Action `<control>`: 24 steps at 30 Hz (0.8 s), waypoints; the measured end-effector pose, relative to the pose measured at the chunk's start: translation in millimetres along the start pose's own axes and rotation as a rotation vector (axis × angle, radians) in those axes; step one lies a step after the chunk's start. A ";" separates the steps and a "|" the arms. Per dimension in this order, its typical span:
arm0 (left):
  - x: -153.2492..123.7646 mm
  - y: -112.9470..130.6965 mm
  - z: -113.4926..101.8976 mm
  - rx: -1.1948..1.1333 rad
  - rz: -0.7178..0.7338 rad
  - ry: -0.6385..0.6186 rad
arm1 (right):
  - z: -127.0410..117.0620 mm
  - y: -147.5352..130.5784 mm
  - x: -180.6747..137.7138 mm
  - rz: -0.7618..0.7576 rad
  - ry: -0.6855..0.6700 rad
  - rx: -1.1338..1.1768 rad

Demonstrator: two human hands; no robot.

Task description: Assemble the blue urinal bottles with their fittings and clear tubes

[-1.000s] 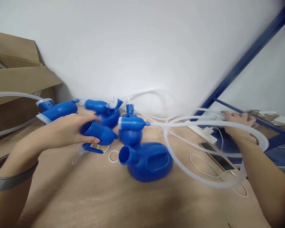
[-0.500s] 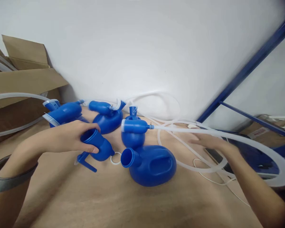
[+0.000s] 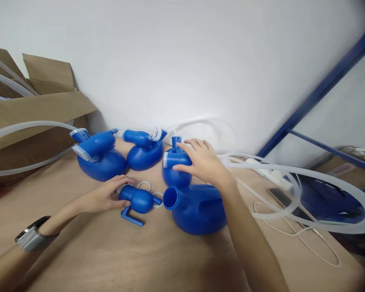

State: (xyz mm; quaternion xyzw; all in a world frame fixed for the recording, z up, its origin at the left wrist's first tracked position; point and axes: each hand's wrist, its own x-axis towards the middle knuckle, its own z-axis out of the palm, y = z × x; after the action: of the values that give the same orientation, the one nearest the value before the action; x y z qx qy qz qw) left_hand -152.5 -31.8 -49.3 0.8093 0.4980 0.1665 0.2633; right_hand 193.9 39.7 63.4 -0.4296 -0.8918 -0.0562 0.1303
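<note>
Right hand [image 3: 204, 163] has shifted from the right-frame tubing [image 3: 322, 178] onto the centre blue vessel [image 3: 174, 177], fingers spread, not closed; left hand [image 3: 105, 197] grasps the spout [image 3: 139, 199], lying unconnected.

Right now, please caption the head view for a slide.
Left hand holds a small blue funnel on the table; right hand rests on a blue bottle.

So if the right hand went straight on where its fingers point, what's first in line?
The right hand lies on the round blue plastic flask, pointing left. Next in line is probably the blue plastic vessel with a clear tube; depth is unclear.
</note>
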 end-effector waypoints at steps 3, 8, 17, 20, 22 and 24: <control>20.2 25.4 -3.2 -0.006 0.090 0.118 | 27.5 9.1 6.3 -0.007 -0.133 0.055; 83.0 85.2 6.3 -0.114 -0.059 0.380 | 47.1 21.2 -1.2 -0.011 -0.056 0.119; 144.7 104.2 48.8 -0.208 -0.119 0.572 | 49.4 30.1 1.4 -0.016 -0.062 0.302; 149.1 96.6 49.6 -0.292 -0.110 0.590 | 48.8 32.9 0.4 -0.030 -0.049 0.329; 153.6 89.4 47.1 -0.360 -0.127 0.605 | 49.4 36.7 -1.6 -0.054 -0.035 0.381; 157.4 81.7 42.3 -0.411 -0.145 0.606 | 50.7 40.4 -3.6 -0.065 -0.028 0.427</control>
State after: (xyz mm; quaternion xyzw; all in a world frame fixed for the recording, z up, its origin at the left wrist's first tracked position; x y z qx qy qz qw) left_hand -0.8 68.0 -33.9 0.6162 0.5654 0.4760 0.2721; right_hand 218.3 73.0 13.3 -0.3641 -0.8986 0.1358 0.2039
